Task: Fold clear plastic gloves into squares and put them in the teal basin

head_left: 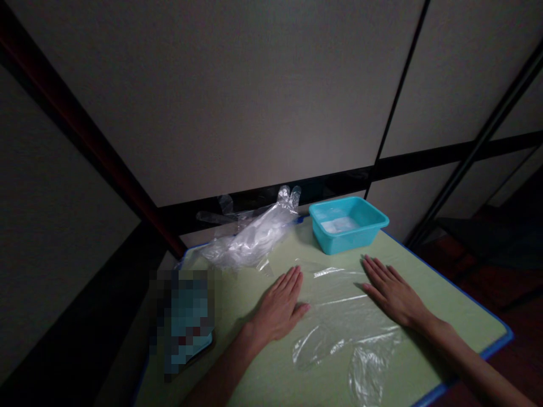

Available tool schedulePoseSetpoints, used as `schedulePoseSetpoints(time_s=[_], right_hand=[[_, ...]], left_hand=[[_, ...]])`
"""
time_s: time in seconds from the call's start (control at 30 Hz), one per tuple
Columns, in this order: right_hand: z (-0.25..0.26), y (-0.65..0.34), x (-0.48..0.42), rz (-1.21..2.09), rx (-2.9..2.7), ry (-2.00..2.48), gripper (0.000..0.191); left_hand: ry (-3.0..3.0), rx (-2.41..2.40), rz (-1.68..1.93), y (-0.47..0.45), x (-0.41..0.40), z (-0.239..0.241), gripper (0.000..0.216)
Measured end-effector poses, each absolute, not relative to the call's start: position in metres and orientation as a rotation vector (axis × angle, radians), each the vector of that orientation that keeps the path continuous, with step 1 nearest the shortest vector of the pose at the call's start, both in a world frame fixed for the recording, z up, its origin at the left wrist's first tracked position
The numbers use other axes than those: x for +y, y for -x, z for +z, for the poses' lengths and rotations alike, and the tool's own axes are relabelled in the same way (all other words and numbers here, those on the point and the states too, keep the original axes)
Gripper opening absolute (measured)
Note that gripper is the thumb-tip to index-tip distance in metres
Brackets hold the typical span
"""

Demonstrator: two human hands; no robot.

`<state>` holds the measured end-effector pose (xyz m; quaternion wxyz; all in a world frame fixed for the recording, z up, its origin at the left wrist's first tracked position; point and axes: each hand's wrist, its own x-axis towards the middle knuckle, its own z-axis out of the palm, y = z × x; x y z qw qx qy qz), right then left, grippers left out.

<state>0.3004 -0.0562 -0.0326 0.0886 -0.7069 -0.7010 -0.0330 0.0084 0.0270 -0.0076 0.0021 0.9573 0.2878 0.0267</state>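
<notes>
A clear disposable plastic glove (339, 316) lies spread on the green tabletop between my two hands, its thin film wrinkled and shiny in places. My left hand (280, 305) rests palm down at the film's left side, fingers stretched out and the thumb pointing towards it. On the right side my right hand (392, 294) lies flat too, fingers spread, with its fingertips and thumb at the film's edge. Neither hand grips anything. Whether the fingertips press on the film itself is hard to tell. Behind my left hand sits a loose pile of clear plastic gloves (254, 237).
A turquoise plastic basin (348, 240) with something white inside stands at the table's back right. At the left edge lies a flat object (189, 316) blurred by pixels. The green table (458, 333) has a blue rim and stands against cabinet panels (263, 102).
</notes>
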Motion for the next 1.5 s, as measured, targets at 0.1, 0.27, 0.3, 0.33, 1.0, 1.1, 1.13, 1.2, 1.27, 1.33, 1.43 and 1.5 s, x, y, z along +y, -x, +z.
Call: schedulePoseSetpoints(time_s=[0.1, 0.27, 0.3, 0.33, 1.0, 1.1, 1.13, 1.2, 1.27, 1.33, 1.43, 1.5], right_hand=[[-0.031, -0.299, -0.056, -0.080, -2.088, 2.131, 0.066], [-0.031, -0.304, -0.056, 0.047, -1.999, 2.082, 0.069], [-0.031, -0.306, -0.056, 0.101, -1.942, 2.061, 0.070], [-0.031, -0.308, -0.056, 0.153, -1.876, 2.041, 0.070], [-0.015, -0.188, -0.043, 0.193, -2.478, 1.429, 0.066], [-0.016, -0.207, -0.048, 0.168, -2.478, 1.486, 0.066], [-0.016, -0.214, -0.051, 0.160, -2.467, 1.517, 0.066], [-0.018, -0.231, -0.055, 0.137, -2.425, 1.592, 0.065], [-0.021, -0.249, -0.061, 0.109, -2.380, 1.666, 0.064], [-0.024, -0.268, -0.066, 0.095, -2.328, 1.728, 0.063], [-0.027, -0.288, -0.073, 0.075, -2.281, 1.812, 0.062], [-0.029, -0.294, -0.074, 0.062, -2.271, 1.842, 0.062]], left_hand=[[-3.008, 0.915, 0.117, -0.004, 0.026, -0.008, 0.059], [-3.023, 0.919, 0.151, -0.001, 0.025, -0.010, 0.060], [-3.025, 0.922, 0.149, -0.002, 0.025, -0.009, 0.061], [-3.026, 0.924, 0.143, -0.002, 0.025, -0.009, 0.061], [-3.029, 0.931, 0.167, -0.003, 0.026, -0.012, 0.062], [-3.021, 0.947, 0.133, -0.004, 0.024, -0.009, 0.063], [-3.018, 0.947, 0.120, -0.004, 0.024, -0.008, 0.063], [-3.015, 0.941, 0.094, -0.004, 0.024, -0.007, 0.063], [-3.014, 0.936, 0.080, -0.004, 0.024, -0.006, 0.063], [-3.015, 0.938, 0.076, -0.003, 0.024, -0.006, 0.063], [-3.018, 0.933, 0.073, -0.002, 0.025, -0.006, 0.061], [-3.016, 0.930, 0.071, -0.003, 0.025, -0.006, 0.061]])
